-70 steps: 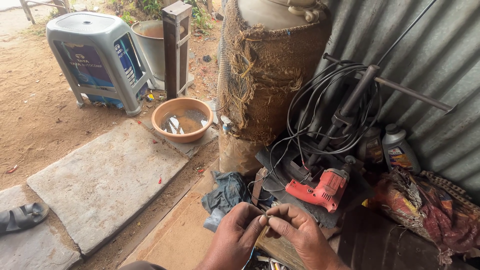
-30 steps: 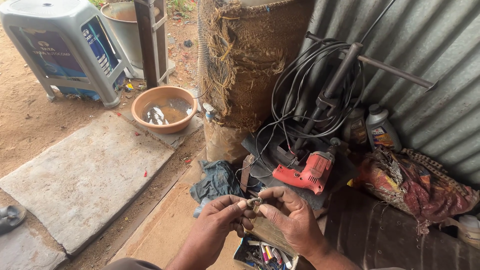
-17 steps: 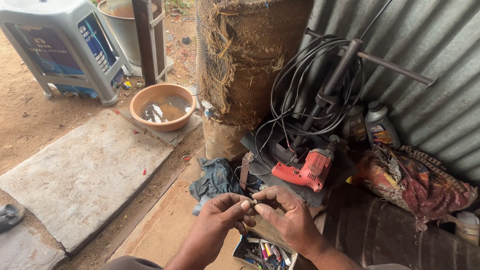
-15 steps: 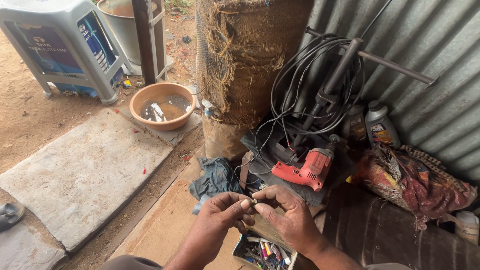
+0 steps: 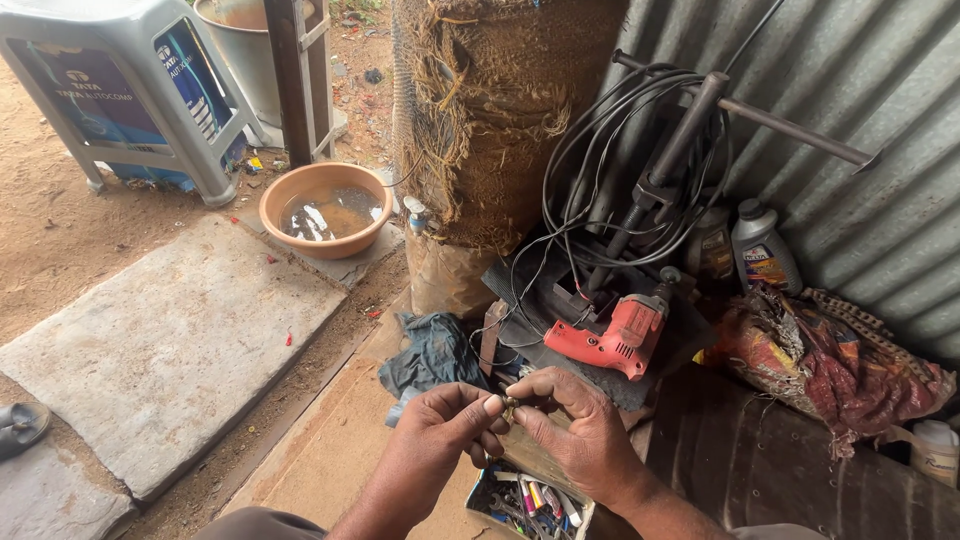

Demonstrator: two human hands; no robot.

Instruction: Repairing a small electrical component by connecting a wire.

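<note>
Hands: a small dull metal part (image 5: pixel 510 407) is pinched between the fingertips of the left hand (image 5: pixel 440 440) and right hand (image 5: pixel 575 430), both curled closed.
Position: held above a small box of mixed tools (image 5: pixel 530 497).
Surroundings: red plastic drill (image 5: pixel 610 337), coiled black cables (image 5: pixel 600 180), ribbed metal sheet (image 5: pixel 860 110).

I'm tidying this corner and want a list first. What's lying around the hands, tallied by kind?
Red power drill: 1
Bottles (grey, white): 2
Basin of water: 1
Plastic stool: 1
Blue-grey rag: 1
Box of small tools: 1
Small metal part pinched between left hand and right hand: 1
Total: 8
</note>
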